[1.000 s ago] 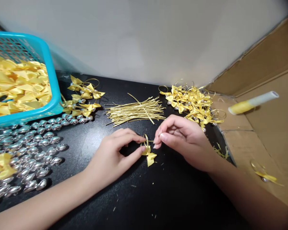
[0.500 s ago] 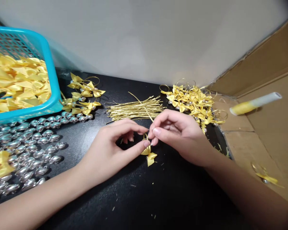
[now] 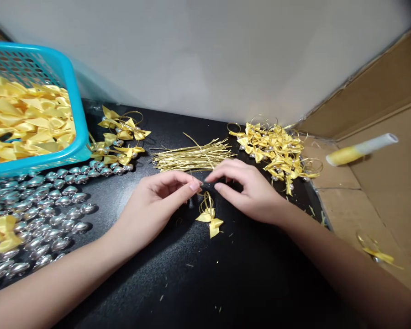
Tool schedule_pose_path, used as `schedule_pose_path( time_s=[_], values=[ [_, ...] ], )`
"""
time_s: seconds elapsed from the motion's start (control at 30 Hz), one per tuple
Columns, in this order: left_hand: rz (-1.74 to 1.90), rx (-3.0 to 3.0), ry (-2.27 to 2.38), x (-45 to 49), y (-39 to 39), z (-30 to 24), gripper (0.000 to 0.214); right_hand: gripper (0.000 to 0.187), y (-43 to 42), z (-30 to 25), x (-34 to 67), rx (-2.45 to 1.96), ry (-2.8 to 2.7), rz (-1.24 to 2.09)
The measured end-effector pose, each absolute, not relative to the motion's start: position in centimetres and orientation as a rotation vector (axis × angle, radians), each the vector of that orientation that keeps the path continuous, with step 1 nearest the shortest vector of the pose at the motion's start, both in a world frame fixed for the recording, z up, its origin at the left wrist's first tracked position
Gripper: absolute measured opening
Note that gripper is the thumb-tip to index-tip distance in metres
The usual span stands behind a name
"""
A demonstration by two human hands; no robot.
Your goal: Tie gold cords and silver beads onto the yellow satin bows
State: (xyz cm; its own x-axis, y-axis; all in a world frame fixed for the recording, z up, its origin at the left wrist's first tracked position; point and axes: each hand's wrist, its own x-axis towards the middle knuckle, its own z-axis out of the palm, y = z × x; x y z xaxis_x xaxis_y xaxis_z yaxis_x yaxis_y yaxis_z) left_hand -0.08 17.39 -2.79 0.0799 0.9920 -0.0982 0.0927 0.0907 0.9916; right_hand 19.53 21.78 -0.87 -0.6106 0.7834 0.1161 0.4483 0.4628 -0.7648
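Observation:
A small yellow ribbon bow (image 3: 210, 220) with a gold wire loop lies on the black table (image 3: 226, 274), just below both hands. My left hand (image 3: 157, 201) has thumb and forefinger pinched together right above the loop, and the thin gold wire seems to run up to those fingertips. My right hand (image 3: 250, 192) hovers palm down with curled fingers, its thumb and forefinger tips close together beside the left fingertips. Whether anything is between them is too small to make out.
A bundle of gold wire pieces (image 3: 193, 156) lies just behind the hands. A heap of wired bows (image 3: 277, 148) is at the back right, a few bows (image 3: 121, 137) at the back left. A turquoise basket (image 3: 71, 114) holds yellow ribbon bows, silver beads (image 3: 51, 205) lie left, cardboard (image 3: 380, 183) with a spool (image 3: 361, 148) right.
Both hands have lifted slightly and moved back from the bow. The bow with its loop now lies on the table below the fingertips instead of between them.

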Motion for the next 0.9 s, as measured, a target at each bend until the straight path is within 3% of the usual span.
schedule_pose_path(
  time_s=[0.13,0.47,0.9],
  values=[
    [1.03,1.168,1.265,-0.4,17.1,-3.6,0.013,0.015,21.2,-2.0,20.4,-1.114,-2.355,0.838],
    [1.098,1.034,1.228,0.1,17.2,-3.6,0.013,0.008,19.5,-4.4,19.5,-1.226,-2.133,0.796],
    [1.027,1.048,1.291,0.2,16.8,-3.4,0.015,0.008,19.3,-3.8,18.1,-1.338,-2.236,0.855]
  ],
)
